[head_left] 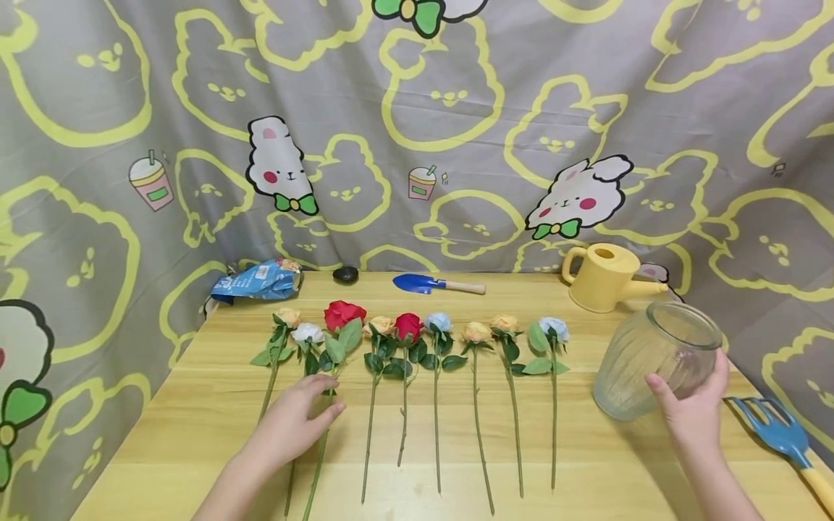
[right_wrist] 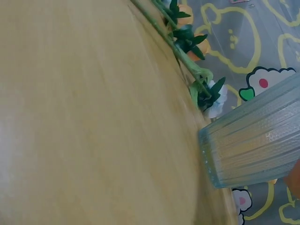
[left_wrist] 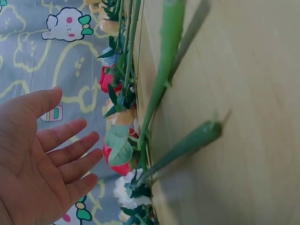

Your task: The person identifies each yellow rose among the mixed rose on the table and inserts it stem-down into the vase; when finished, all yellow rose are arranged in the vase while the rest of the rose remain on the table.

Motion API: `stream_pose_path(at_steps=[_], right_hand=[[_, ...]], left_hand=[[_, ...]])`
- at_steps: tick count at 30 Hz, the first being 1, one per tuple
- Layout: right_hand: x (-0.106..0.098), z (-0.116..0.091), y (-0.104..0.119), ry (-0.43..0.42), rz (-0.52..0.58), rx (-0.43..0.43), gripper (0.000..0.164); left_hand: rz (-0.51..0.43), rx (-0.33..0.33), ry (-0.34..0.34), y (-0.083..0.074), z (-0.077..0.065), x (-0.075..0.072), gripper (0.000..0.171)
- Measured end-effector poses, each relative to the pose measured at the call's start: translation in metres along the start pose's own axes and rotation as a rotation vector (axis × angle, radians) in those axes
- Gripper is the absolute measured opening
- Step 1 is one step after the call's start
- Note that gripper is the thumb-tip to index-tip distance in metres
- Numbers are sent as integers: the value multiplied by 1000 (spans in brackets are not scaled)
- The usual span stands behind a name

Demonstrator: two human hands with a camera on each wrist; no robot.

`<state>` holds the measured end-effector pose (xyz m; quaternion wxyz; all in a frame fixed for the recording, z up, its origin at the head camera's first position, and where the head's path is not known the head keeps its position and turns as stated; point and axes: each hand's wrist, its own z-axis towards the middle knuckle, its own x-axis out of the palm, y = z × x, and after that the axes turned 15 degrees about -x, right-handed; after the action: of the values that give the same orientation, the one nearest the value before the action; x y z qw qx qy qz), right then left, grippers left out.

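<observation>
My right hand (head_left: 697,405) grips a ribbed clear glass vase (head_left: 651,362), thumb on the near side and fingers around the far right. The vase tilts, its mouth toward the right; whether its base touches the table I cannot tell. In the left wrist view my left hand (left_wrist: 51,159) has its fingers extended and holds nothing. It hovers over the stems of a big red rose (head_left: 343,315) and a white rose (head_left: 308,333). Beside them lie another red rose (head_left: 408,327), a blue rose (head_left: 439,322), and several peach roses (head_left: 478,332) in a row.
Along the back of the wooden table (head_left: 195,434) are a blue bag (head_left: 266,281), a black stone-like object (head_left: 345,275), a blue trowel (head_left: 420,284) and a yellow watering can (head_left: 602,278). A blue hand fork (head_left: 778,434) lies at the right edge. A patterned curtain (head_left: 449,231) hangs behind.
</observation>
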<state>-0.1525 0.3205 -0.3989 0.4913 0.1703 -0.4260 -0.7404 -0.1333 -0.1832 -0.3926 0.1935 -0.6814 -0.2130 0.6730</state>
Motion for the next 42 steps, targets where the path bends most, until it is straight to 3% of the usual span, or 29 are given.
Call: stream_pose_path(at_steps=[4, 9, 12, 16, 24, 31, 37, 42], right_hand=[[0, 1, -4, 9, 28, -27, 85], [-1, 3, -5, 25, 18, -44, 75], [-1, 2, -4, 23, -3, -37, 75], [-2, -1, -2, 10, -12, -32, 77], [-1, -2, -4, 17, -4, -33, 76], [-1, -2, -5, 20, 27, -56, 77], [-1, -2, -4, 22, 21, -42, 76], [-1, -3, -3, 30, 13, -23, 76]], left_hand=[[-4, 5, -34, 6, 5, -9, 44], [30, -19, -121, 16, 14, -39, 36], [45, -59, -153, 25, 21, -58, 30], [57, -131, -138, 40, 34, -71, 28], [54, -309, -16, 77, 53, -55, 25], [-85, -462, 91, 91, 63, -45, 36], [-181, -511, 126, 95, 71, -40, 32], [-209, -521, 120, 95, 71, -36, 27]])
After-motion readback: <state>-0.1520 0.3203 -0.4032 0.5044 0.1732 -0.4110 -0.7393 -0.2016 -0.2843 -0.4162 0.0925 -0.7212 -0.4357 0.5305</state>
